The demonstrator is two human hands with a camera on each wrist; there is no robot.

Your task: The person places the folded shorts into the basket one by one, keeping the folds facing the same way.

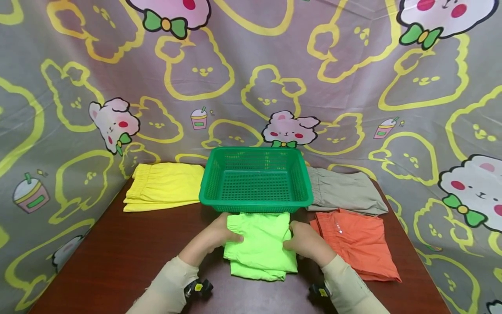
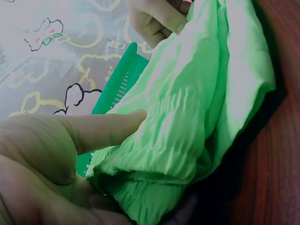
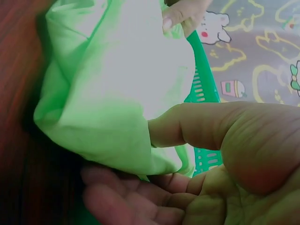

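Note:
A folded pair of neon-green shorts [image 1: 260, 250] with a gathered elastic waistband [image 2: 164, 136] is held between both hands, just in front of the green basket [image 1: 255, 203]. My left hand [image 1: 219, 235] pinches the waistband side, thumb on top and the other fingers underneath, partly hidden by the cloth. On the opposite side my right hand [image 1: 307, 242] grips the folded edge. Its thumb presses the upper face while the fingers [image 3: 126, 197] curl below, as the right wrist view shows. The shorts look raised a little off the table in the wrist views.
Folded yellow shorts [image 1: 166, 187] lie left of the basket. To its right are folded grey-beige shorts [image 1: 347, 189], with orange shorts [image 1: 358, 246] nearer the front. A patterned cloth [image 1: 243, 56] hangs behind the brown table [image 1: 98, 266] and at its sides.

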